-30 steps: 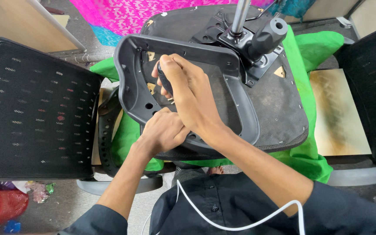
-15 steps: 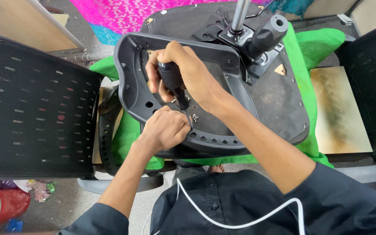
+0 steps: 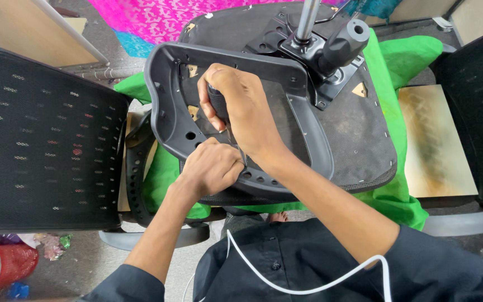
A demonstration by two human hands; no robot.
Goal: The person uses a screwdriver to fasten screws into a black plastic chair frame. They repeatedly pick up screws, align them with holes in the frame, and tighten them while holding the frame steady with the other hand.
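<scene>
Screwdriver (image 3: 220, 107) in the right hand (image 3: 241, 109) is now standing upright over the near rim of the grey plastic seat frame (image 3: 166, 120), where a second ago it was lying flatter under that hand; the fingers are clenching its dark handle, and the shaft is running down to the left hand (image 3: 211, 168). That hand is staying put, its fingers pinching at the tip, though what they are gripping is hidden. Judging by the lift, the tool is seating on a fastener. The frame is lying on the upturned chair seat (image 3: 359, 140), over green cloth (image 3: 401, 61), beside a black mesh backrest (image 3: 40, 140).
</scene>
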